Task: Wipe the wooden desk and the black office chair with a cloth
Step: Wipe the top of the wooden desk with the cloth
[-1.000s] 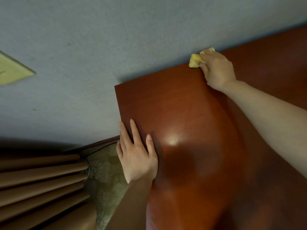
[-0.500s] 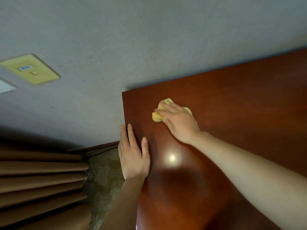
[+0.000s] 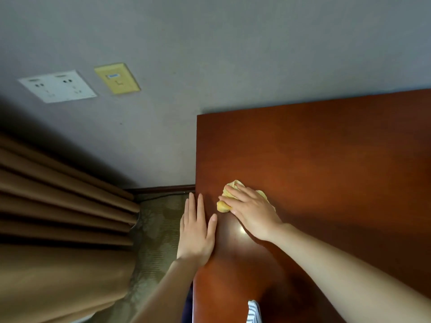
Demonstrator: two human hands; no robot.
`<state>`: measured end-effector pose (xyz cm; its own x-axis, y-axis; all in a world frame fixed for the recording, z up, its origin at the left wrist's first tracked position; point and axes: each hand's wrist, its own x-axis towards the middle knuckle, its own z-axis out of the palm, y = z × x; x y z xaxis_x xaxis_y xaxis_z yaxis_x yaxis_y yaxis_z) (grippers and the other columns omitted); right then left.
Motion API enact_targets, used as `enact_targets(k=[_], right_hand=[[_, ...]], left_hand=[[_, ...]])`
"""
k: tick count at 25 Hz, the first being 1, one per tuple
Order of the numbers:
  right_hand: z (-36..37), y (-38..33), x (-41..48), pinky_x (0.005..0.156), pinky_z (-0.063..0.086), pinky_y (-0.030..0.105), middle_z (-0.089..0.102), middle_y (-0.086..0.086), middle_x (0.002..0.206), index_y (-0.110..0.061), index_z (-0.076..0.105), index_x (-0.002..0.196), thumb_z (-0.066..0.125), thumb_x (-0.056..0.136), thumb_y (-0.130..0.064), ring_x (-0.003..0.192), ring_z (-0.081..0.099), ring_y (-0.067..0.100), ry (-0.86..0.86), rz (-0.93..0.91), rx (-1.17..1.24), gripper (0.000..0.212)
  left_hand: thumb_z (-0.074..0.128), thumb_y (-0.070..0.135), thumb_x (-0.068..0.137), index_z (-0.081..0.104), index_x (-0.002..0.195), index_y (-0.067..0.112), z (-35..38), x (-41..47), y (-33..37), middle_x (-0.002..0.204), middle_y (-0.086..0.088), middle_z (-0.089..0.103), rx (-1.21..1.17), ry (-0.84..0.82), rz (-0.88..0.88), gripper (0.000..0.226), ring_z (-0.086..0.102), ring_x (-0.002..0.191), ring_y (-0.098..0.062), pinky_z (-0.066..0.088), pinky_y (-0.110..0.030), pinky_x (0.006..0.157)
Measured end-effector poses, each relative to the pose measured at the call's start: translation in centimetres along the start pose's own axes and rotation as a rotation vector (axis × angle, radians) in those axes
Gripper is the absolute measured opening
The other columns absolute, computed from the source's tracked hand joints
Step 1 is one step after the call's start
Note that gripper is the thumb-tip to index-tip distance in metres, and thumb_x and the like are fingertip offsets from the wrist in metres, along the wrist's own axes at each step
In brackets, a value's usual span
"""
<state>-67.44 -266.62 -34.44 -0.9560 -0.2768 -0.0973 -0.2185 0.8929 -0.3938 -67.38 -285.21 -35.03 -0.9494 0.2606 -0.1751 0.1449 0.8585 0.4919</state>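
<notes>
Head view gives us the near left corner of the wooden worktop (image 3: 326, 159), seen from above. Our right hand (image 3: 253, 212) lies over a bunched yellow cloth (image 3: 233, 186), fingers curled down onto it and pressing it to the wood; only the cloth's far and left edges show past the fingers. Our left hand (image 3: 198, 231) rests flat just beside it at the worktop's left edge, fingers straight and together, grasping nothing, with the outer fingers lying past the edge. A small bright glare sits on the polished surface between the two wrists.

We judge that we are in the desk-wiping part of the task, working the strip along the left edge. The broad stretch of worktop toward the wall and to the right looks the same as the rest, so we cannot tell how much of it has been covered. The black office chair is not in view, and we take that half of the job as not yet done.

The next stroke calls for even downward pressure and keeping the cloth bunched under the palm. The bracing left hand sits close to the cloth, so a stroke along that edge would need it lifted or shifted.

Off the worktop we see brown curtains (image 3: 58, 206), patterned carpet (image 3: 158, 229), and two wall plates, one white (image 3: 58, 86) and one yellow (image 3: 116, 78).
</notes>
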Motion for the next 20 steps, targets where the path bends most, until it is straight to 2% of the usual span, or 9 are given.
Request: enact_targets(k=[3, 7, 12, 15, 20], right_hand=[[1.5, -2.1, -4.4, 0.116, 0.011, 0.033, 0.018, -0.012, 0.156, -0.036, 0.033, 0.143, 0.035, 0.102, -0.027, 0.144, 0.010, 0.015, 0.012, -0.015, -0.003, 0.043], [4.1, -6.2, -9.6, 0.117, 0.015, 0.034, 0.021, -0.012, 0.155, -0.036, 0.036, 0.142, 0.038, 0.101, -0.027, 0.144, 0.012, 0.015, 0.054, 0.059, 0.025, 0.042], [6.4, -12.8, -14.2, 0.100, 0.043, 0.039, 0.054, -0.003, 0.136, -0.029, 0.062, 0.122, 0.072, 0.081, -0.016, 0.127, 0.049, 0.023, 0.197, 0.262, 0.033, 0.044], [7.8, -16.5, -15.2, 0.094, 0.046, 0.035, 0.059, -0.006, 0.130, -0.030, 0.066, 0.116, 0.077, 0.075, -0.017, 0.121, 0.055, 0.020, 0.303, 0.372, 0.028, 0.044], [10.6, -21.3, -16.9, 0.097, 0.047, 0.037, 0.057, -0.007, 0.132, -0.029, 0.066, 0.115, 0.075, 0.077, -0.018, 0.123, 0.053, 0.019, 0.398, 0.449, 0.088, 0.041]], left_hand=[[0.021, 0.049, 0.099, -0.007, 0.151, 0.026, -0.2, -4.0, -1.0, 0.158, 0.006, -0.017, 0.045, -0.081, 0.004, 0.063, -0.023, 0.138, -0.001, -0.006, -0.026, 0.114], [0.026, 0.042, 0.102, -0.011, 0.151, 0.019, -0.6, -8.5, -2.0, 0.154, 0.004, -0.025, 0.153, -0.181, 0.085, 0.065, -0.027, 0.136, -0.005, -0.005, -0.030, 0.117], [0.020, 0.036, 0.104, -0.017, 0.148, 0.017, -2.1, -12.2, -3.7, 0.152, 0.001, -0.030, 0.295, -0.303, 0.263, 0.061, -0.034, 0.134, -0.011, -0.013, -0.030, 0.115], [0.019, 0.031, 0.104, -0.013, 0.150, 0.016, -3.2, -13.0, -5.1, 0.155, -0.001, -0.026, 0.315, -0.355, 0.372, 0.058, -0.033, 0.136, -0.012, -0.013, -0.033, 0.116], [0.020, 0.025, 0.103, -0.010, 0.151, 0.014, -4.0, -13.2, -6.3, 0.157, -0.005, -0.024, 0.426, -0.408, 0.498, 0.058, -0.028, 0.141, -0.016, -0.012, -0.036, 0.117]])
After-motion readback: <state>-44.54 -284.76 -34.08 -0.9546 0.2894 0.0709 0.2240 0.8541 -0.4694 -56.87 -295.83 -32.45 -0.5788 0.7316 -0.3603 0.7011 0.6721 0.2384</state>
